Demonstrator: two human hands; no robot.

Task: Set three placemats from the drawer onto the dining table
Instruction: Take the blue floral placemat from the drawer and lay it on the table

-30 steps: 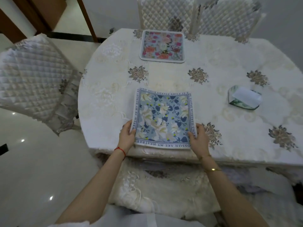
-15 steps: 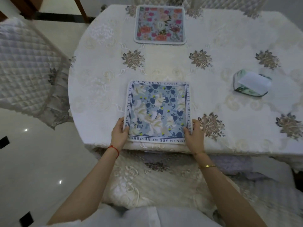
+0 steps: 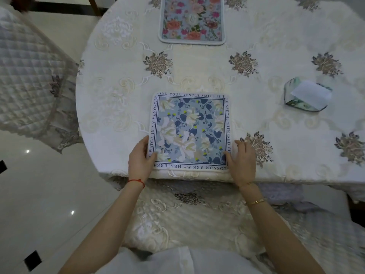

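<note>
A square blue floral placemat (image 3: 190, 131) with lettering round its border lies flat at the near edge of the dining table (image 3: 276, 135). My left hand (image 3: 140, 161) grips its near left corner, thumb on top. My right hand (image 3: 242, 161) rests on its near right corner with the fingers spread along the edge. A second placemat (image 3: 192, 20), pink and red floral, lies flat at the far side of the table, partly cut off by the top of the frame. The drawer is not in view.
A green glass tissue holder (image 3: 307, 96) with white paper sits on the table to the right. A quilted chair (image 3: 29, 76) stands at the left. Another covered seat (image 3: 197, 214) is under the table edge in front of me. Glossy floor lies to the left.
The view has tilted down and closer to the table. The blue placemat has slid slightly toward the near edge and settled flat, with both hands staying on its near corners.
</note>
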